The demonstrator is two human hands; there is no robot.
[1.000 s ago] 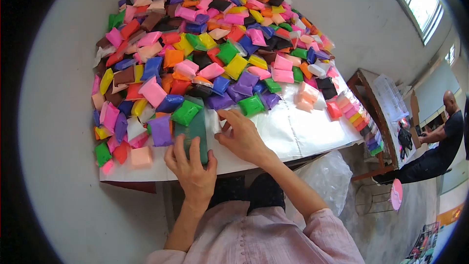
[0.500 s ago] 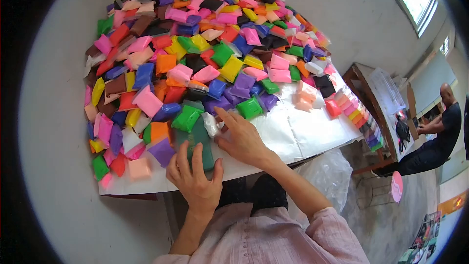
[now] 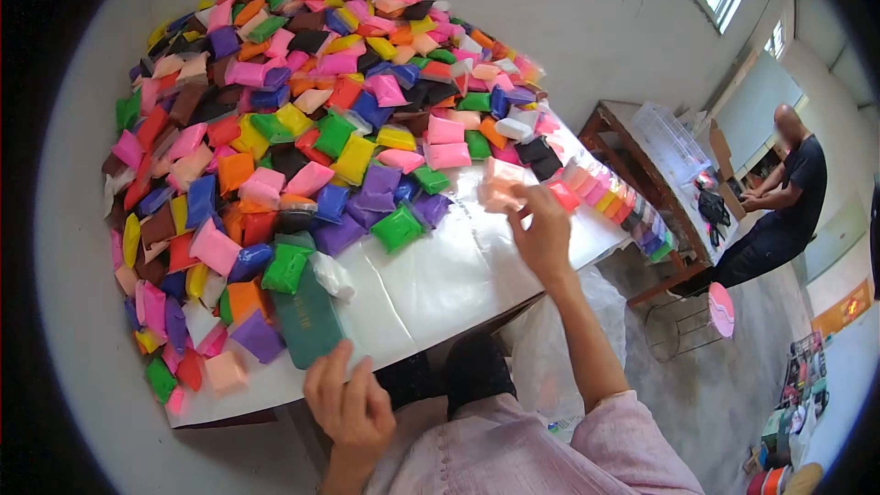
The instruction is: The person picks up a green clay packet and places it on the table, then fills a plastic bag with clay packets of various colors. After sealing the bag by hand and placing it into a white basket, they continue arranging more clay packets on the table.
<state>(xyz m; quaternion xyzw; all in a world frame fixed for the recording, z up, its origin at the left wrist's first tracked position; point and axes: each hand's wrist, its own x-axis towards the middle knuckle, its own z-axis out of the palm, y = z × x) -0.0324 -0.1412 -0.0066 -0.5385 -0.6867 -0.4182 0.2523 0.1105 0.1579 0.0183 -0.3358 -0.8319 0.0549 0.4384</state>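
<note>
My right hand (image 3: 543, 236) is at the right part of the white-covered table, its fingertips at the lower edge of the peach packets (image 3: 502, 181). Its fingers are bent and slightly apart, and no grip on a packet is visible. My left hand (image 3: 348, 403) hovers near the table's front edge, fingers loosely curled and apart, with nothing in it. Just beyond it lies a dark green booklet (image 3: 310, 325). A green packet (image 3: 287, 268) overlaps the booklet's far end, and a white packet (image 3: 332, 275) lies beside that. A red packet (image 3: 563, 194) sits right of the peach ones.
A large heap of colourful soft packets (image 3: 275, 128) covers the table's left and back. Rows of sorted packets (image 3: 623, 206) line its right end. Clear plastic (image 3: 559, 330) hangs below the front edge. Farther right are another table (image 3: 632, 128), a pink-topped stool (image 3: 721, 310) and a person (image 3: 793, 183).
My right hand has left the white packet by the booklet and moved right to the peach packets. My left hand has drawn back off the booklet. The view has swung right.
</note>
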